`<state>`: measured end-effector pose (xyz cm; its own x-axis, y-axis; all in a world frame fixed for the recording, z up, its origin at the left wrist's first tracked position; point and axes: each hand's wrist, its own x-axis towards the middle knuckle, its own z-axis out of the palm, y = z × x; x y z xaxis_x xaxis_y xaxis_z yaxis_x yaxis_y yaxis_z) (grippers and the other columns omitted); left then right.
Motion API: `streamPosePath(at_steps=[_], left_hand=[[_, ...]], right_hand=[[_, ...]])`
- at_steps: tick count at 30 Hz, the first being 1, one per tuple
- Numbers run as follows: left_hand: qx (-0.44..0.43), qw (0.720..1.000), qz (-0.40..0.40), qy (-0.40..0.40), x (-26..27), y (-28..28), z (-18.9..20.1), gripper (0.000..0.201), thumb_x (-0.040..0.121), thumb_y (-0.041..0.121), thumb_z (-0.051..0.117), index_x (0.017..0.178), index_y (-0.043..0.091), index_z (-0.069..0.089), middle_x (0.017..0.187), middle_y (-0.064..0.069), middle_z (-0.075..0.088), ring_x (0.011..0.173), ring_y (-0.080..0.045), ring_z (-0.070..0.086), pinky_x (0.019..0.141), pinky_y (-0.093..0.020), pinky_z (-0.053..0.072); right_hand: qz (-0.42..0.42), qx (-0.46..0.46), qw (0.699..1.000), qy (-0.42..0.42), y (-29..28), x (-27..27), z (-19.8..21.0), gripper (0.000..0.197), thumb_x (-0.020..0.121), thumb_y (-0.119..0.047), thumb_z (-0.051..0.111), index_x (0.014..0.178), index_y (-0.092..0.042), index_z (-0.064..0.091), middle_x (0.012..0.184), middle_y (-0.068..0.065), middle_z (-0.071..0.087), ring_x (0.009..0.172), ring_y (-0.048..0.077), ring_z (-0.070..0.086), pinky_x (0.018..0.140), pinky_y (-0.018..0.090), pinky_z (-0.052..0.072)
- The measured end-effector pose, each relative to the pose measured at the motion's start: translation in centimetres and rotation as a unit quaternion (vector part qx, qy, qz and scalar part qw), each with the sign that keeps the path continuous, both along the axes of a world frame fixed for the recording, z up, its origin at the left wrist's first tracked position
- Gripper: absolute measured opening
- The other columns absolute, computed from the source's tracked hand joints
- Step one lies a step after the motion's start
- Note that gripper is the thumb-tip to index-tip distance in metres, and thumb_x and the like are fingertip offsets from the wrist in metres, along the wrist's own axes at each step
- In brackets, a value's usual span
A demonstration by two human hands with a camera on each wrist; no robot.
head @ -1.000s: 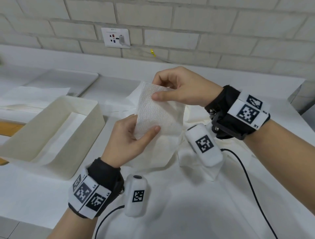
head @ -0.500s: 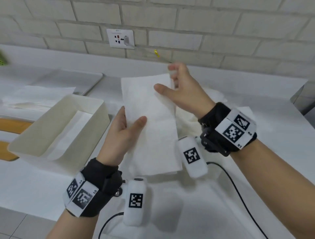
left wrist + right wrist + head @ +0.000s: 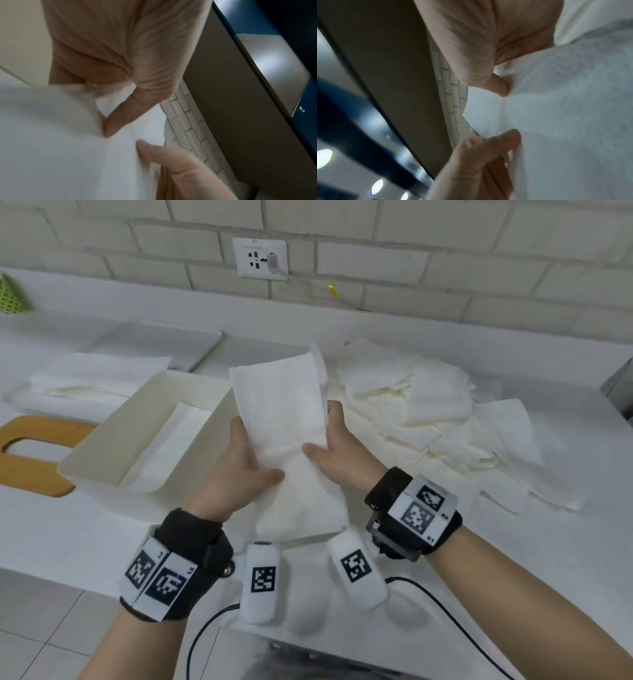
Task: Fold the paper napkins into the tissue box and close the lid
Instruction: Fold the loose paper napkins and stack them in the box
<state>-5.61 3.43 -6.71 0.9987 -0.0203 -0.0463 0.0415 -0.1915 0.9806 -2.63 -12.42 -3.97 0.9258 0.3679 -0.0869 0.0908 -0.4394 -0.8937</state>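
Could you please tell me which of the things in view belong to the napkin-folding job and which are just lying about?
Part of the job:
- white folded paper napkin, held by left hand and right hand
- open cream rectangular tissue box
- heap of loose white napkins
- wooden lid with oval slot

Lying about:
- white wall socket
- flat white tray
- green mesh object

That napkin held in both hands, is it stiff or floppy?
Probably floppy: the napkin bends along a crease between the left hand and right hand. Likely light, since thumb pinches hold it up.
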Motion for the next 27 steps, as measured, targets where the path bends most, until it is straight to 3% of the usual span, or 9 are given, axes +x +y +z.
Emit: streamPosePath(at_steps=[3, 7, 9, 12, 16, 18, 21, 23, 27], left_hand=[[-0.02, 0.999, 0.0, 0.032, -0.6, 1.2, 0.6, 0.076, 0.065, 0.002, 0.066, 0.13, 0.017, 0.029, 0.11, 0.001, 0.06, 0.102, -0.021, 0.062, 0.066, -0.029, 0.053], [-0.025, 0.999, -0.005, 0.038, -0.7, 2.5, 0.7, 0.087, 0.062, 0.006, 0.061, 0.137, 0.036, 0.032, 0.115, -0.006, 0.065, 0.1, -0.037, 0.064, 0.064, -0.041, 0.047], [-0.009, 0.999, -0.016, 0.027, -0.6, 2.5, 0.6, 0.085, 0.063, 0.01, 0.062, 0.138, 0.035, 0.032, 0.118, -0.001, 0.064, 0.099, -0.028, 0.066, 0.059, -0.031, 0.051], [-0.017, 0.999, -0.026, 0.023, -0.6, 1.8, 0.6, 0.067, 0.083, 0.014, 0.065, 0.141, 0.028, 0.035, 0.123, 0.004, 0.063, 0.107, -0.017, 0.064, 0.078, -0.036, 0.056], [0.09, 0.993, 0.056, -0.045, 0.1, 1.2, 0.5, 0.04, 0.088, 0.026, 0.05, 0.127, 0.014, 0.051, 0.114, -0.003, 0.066, 0.103, -0.021, 0.063, 0.091, -0.047, 0.05], [0.117, 0.986, 0.089, -0.078, 0.3, 1.0, 0.5, 0.029, 0.093, 0.017, 0.046, 0.12, 0.01, 0.05, 0.109, -0.007, 0.064, 0.1, -0.024, 0.062, 0.089, -0.048, 0.049], [0.058, 0.993, 0.055, -0.089, -0.4, 0.6, 1.7, 0.03, 0.097, 0.007, 0.044, 0.125, 0.015, 0.037, 0.121, 0.0, 0.055, 0.112, -0.016, 0.056, 0.09, -0.024, 0.049], [0.031, 0.994, 0.034, -0.096, -1.1, 0.4, 2.2, 0.042, 0.097, 0.007, 0.045, 0.134, 0.015, 0.026, 0.132, 0.002, 0.046, 0.118, -0.006, 0.05, 0.078, -0.003, 0.043], [-0.031, 0.996, 0.043, -0.071, -1.2, -0.1, 0.3, 0.048, 0.097, 0.003, 0.044, 0.137, 0.011, 0.018, 0.122, 0.013, 0.041, 0.098, 0.02, 0.049, 0.076, -0.002, 0.043]], right_hand=[[0.011, 0.077, 0.994, 0.077, 0.3, 0.0, -0.2, 0.065, 0.089, 0.0, 0.048, 0.138, -0.023, 0.013, 0.106, -0.005, 0.053, 0.101, 0.019, 0.057, 0.087, 0.037, 0.052], [-0.002, 0.152, 0.98, 0.129, 0.6, 0.3, -0.2, 0.062, 0.093, -0.002, 0.046, 0.139, -0.031, 0.018, 0.1, -0.002, 0.061, 0.083, 0.011, 0.061, 0.069, 0.021, 0.052], [-0.012, 0.125, 0.986, 0.107, 1.1, 0.1, -0.3, 0.06, 0.096, -0.009, 0.044, 0.144, -0.028, 0.014, 0.121, -0.003, 0.056, 0.102, 0.013, 0.059, 0.089, 0.029, 0.05], [-0.004, 0.035, 0.999, 0.036, 1.9, -0.2, -0.3, 0.063, 0.097, -0.011, 0.039, 0.147, -0.027, 0.005, 0.144, -0.006, 0.035, 0.125, 0.017, 0.045, 0.105, 0.034, 0.038], [-0.034, 0.001, 0.999, -0.005, 2.2, -0.6, 0.2, 0.035, 0.098, -0.011, 0.035, 0.13, -0.016, 0.023, 0.101, -0.001, 0.053, 0.093, 0.027, 0.056, 0.074, 0.03, 0.044], [-0.037, 0.003, 0.999, 0.002, 2.5, -0.7, 0.4, 0.019, 0.098, -0.009, 0.034, 0.114, -0.012, 0.027, 0.096, 0.007, 0.053, 0.091, 0.029, 0.054, 0.073, 0.034, 0.045], [-0.058, 0.083, 0.994, -0.038, 3.2, -0.9, 0.6, 0.014, 0.098, -0.007, 0.031, 0.108, -0.011, 0.023, 0.09, -0.002, 0.048, 0.087, 0.019, 0.051, 0.078, 0.033, 0.045], [-0.072, 0.138, 0.986, -0.063, 3.5, -1.1, 0.4, 0.015, 0.099, -0.006, 0.031, 0.106, -0.013, 0.02, 0.089, -0.011, 0.041, 0.084, 0.008, 0.047, 0.076, 0.028, 0.044], [-0.055, 0.113, 0.992, 0.002, 3.8, -1.6, -2.0, 0.028, 0.099, -0.013, 0.035, 0.121, -0.011, 0.018, 0.114, -0.004, 0.046, 0.111, 0.014, 0.051, 0.087, 0.02, 0.04]])
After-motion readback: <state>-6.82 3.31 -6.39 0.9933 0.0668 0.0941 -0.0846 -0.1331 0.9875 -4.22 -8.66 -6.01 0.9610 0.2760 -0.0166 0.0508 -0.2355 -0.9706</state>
